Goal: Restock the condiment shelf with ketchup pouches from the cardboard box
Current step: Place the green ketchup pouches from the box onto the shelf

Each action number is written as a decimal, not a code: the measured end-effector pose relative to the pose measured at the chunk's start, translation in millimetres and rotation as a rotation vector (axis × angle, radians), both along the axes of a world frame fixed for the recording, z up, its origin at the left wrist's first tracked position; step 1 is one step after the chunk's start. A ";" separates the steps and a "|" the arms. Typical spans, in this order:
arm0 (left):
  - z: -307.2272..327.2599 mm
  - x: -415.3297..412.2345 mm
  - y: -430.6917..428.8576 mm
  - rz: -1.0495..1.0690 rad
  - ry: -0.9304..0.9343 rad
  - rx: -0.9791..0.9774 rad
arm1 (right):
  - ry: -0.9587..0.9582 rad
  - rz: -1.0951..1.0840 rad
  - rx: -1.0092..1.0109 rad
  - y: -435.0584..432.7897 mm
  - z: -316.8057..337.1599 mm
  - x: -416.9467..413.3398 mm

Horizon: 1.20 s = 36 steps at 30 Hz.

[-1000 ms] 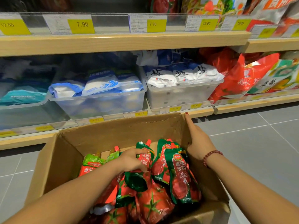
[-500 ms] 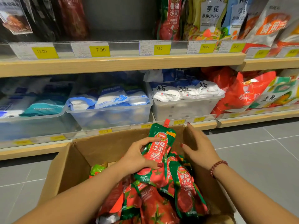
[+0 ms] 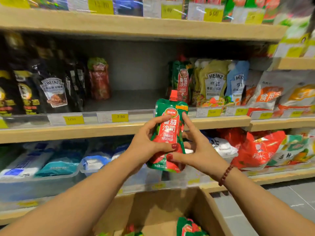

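Note:
A green and red ketchup pouch (image 3: 167, 132) with a red cap is held upright in front of the condiment shelf (image 3: 119, 129). My left hand (image 3: 144, 143) grips its left side, thumb across the front. My right hand (image 3: 199, 147) holds its right side, with index finger and thumb on the front. The cardboard box (image 3: 153, 210) sits below, with several ketchup pouches (image 3: 189, 227) showing at the bottom edge. Two ketchup pouches stand on the shelf, one (image 3: 99, 79) at the left of a bare gap and one (image 3: 181, 80) at its right.
Dark Heinz sauce pouches (image 3: 52, 91) fill the shelf's left part, yellow and blue Heinz pouches (image 3: 214, 84) its right. Yellow price tags (image 3: 120, 117) line the shelf edge. Clear bins of white and blue bags (image 3: 58, 164) sit on the lower shelf. Grey floor tiles (image 3: 281, 198) lie at right.
Both hands lifted one ketchup pouch out of the box up to shelf height. My right hand left the box wall and joined the pouch. The view tilted up to the condiment shelf.

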<state>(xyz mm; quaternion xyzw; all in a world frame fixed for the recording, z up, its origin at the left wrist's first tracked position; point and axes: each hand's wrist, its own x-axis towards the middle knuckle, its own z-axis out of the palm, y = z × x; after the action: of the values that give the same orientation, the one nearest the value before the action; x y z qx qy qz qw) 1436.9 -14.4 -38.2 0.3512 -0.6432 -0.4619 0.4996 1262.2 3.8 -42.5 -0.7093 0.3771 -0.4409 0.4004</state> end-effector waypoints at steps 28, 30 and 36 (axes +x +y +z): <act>17.1 14.0 -123.7 0.727 -0.938 -0.515 | 0.293 -0.491 -0.482 -170.3 78.9 -38.0; 17.1 13.7 -125.2 0.746 -0.946 -0.492 | 0.330 -0.479 -0.451 -175.9 69.3 -43.8; 18.5 14.3 -126.2 0.723 -0.965 -0.450 | 0.454 -0.439 -0.371 -175.9 51.3 -61.9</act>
<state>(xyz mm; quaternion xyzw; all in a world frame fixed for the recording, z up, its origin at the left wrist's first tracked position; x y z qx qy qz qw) 1451.2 -140.6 -19.7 0.6007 -0.7179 0.0919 0.3396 1200.3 -172.0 8.8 -0.7519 0.5130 -0.4087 0.0670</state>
